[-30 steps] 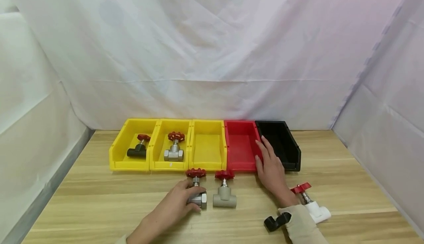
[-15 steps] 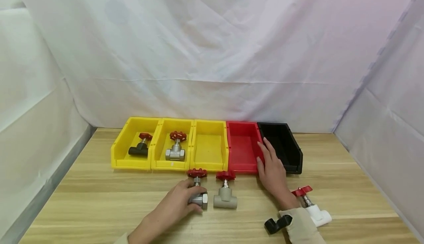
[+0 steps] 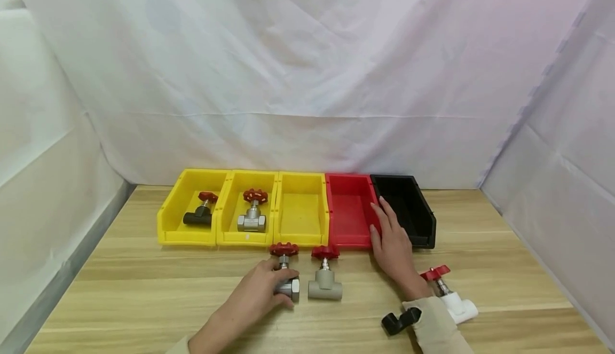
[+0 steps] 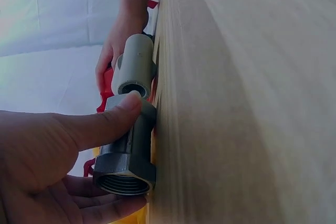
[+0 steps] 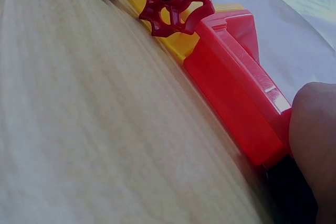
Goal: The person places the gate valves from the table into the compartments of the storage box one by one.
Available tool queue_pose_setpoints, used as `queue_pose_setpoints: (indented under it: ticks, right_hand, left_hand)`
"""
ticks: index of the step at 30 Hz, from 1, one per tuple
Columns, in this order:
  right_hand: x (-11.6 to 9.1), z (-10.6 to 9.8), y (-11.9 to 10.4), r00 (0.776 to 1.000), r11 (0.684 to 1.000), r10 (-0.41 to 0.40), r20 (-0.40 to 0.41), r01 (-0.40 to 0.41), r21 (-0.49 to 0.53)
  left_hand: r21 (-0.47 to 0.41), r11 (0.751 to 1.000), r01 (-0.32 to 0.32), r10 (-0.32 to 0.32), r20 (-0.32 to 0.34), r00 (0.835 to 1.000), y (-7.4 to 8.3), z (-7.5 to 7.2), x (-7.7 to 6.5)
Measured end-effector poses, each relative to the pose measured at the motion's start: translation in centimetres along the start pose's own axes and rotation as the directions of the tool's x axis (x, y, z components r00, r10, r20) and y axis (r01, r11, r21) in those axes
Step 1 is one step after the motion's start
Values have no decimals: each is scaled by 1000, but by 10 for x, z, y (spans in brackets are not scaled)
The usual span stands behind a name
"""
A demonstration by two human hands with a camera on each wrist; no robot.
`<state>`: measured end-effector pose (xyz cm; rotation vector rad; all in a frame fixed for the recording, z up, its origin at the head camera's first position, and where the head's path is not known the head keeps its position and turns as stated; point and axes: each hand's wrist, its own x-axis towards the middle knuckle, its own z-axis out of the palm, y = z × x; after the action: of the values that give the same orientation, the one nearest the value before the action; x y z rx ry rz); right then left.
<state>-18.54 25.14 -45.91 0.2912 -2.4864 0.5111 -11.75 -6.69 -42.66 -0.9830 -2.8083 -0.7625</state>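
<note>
My left hand (image 3: 254, 295) grips the hexagonal-ended body of a metal valve (image 3: 288, 288) with a red handwheel, low at the tabletop. In the left wrist view the thumb lies across the valve body (image 4: 126, 150) and the fingers reach beneath it. Just to its right stands a grey plastic valve (image 3: 325, 284), also red-wheeled. My right hand (image 3: 394, 242) rests over the wall between the red bin (image 3: 351, 212) and the black bin (image 3: 401, 204), its fingers fairly straight and pointing away from me. Only a piece of that hand shows in the right wrist view.
Three yellow bins (image 3: 301, 210) continue the row leftward. The leftmost holds a black valve (image 3: 198, 216), the second a metal valve (image 3: 252, 219). A white valve (image 3: 456, 306) lies right of my right forearm, and a black curved piece (image 3: 401, 322) sits beside the sleeve.
The head view shifts slightly. Both hands and the valves stay where they were.
</note>
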Motion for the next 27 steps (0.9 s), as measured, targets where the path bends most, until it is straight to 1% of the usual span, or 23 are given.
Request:
queue_pose_setpoints:
  ticks: [7,12,15,20,24,27]
  right_hand:
    - [-2,0,1,1000,1000,7,-2,-7,-5]
    - [-2,-1,1,1000,1000,7,-3,-7,3]
    - [-1,0,1,1000,1000,6,-1,-6,4]
    - [0,1,1,1000,1000,9,20,-9,-2]
    - [0,2,0,1000,1000,7,14,-7,-1]
    - [-1,1,0,1000,1000,5,3,-5,-1]
  left_hand:
    - [-8,1000,7,-7,-12,1000,0,4,1]
    - [-24,999,37,-36,32,999,2,4,0]
    - [-13,999,35,-34,47,998,3,4,0]
    - [23,999,27,-28,44,999,5,3,0]
    - [29,999,38,-39,43,998,6,4,0]
    - [28,999,38,-39,27,999,7,5,0]
